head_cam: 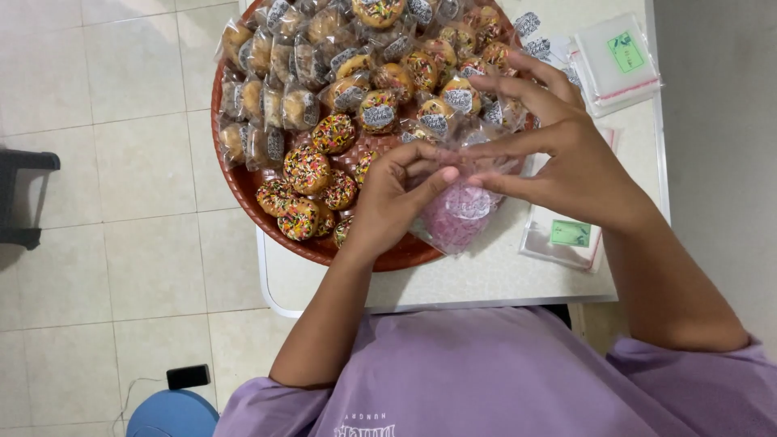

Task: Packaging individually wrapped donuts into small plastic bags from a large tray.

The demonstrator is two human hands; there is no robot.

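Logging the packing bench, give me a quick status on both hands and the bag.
Left hand and right hand both pinching clear bag, pink doughnut inside. Held above round tray edge. Nothing blocking.

A bag (457, 212) sits between both hands, left hand (388, 198) and right hand (558, 150). A tray (243, 182) of doughnuts (307, 170) lies left of them. Spare bags (615, 61) lie beyond the right hand.

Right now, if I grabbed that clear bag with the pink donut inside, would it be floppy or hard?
Probably floppy: the clear bag crinkles between both hands. Likely light, since fingertips alone hold it. The donut inside might squash if squeezed.
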